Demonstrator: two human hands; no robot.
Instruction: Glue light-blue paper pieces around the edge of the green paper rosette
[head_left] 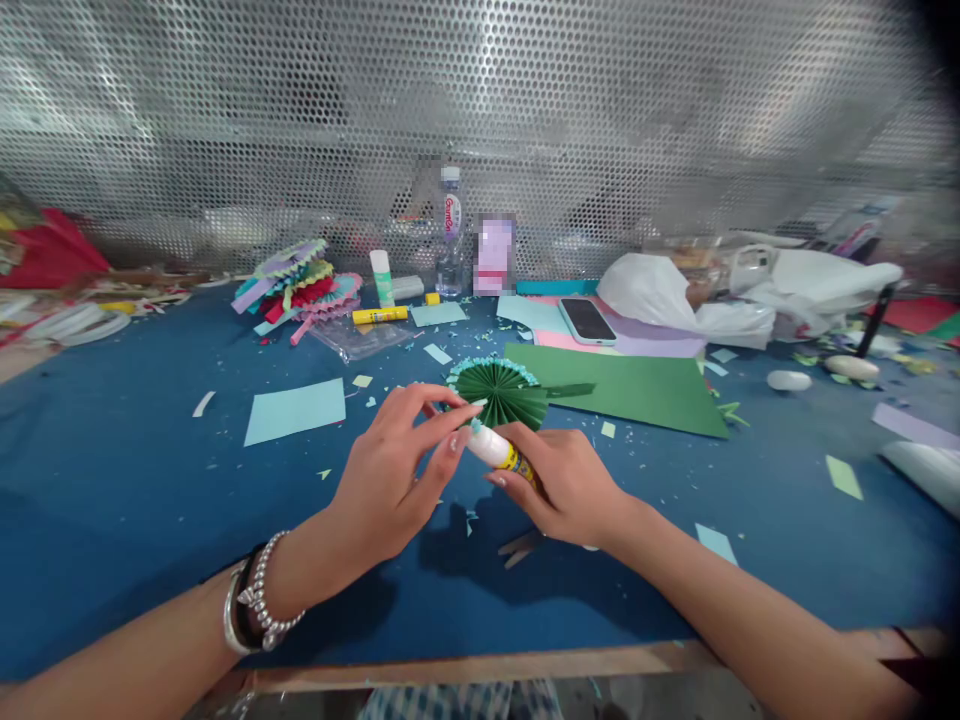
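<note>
My right hand (566, 480) is wrapped round a glue stick (491, 447) with a white barrel and a yellow label. It tilts up to the left, its tip towards my other hand. My left hand (409, 465) has thumb and index finger close together at that tip, on a tiny piece of light-blue paper (475, 426); the exact contact is hard to make out. Just behind the fingers lies a pleated dark-green paper fan (499, 388) with a light-blue trimmed edge, its lower part hidden by my hands. Scissors (519, 547) lie under my right hand, partly covered.
A green sheet (630, 385) and a phone (587, 321) lie behind to the right. Light-blue paper (296, 411) is at left. Farther back are stacked paper fans (300, 285), a yellow glue stick (380, 315), a bottle (450, 235) and a white plastic bag (645, 290). Paper scraps litter the table.
</note>
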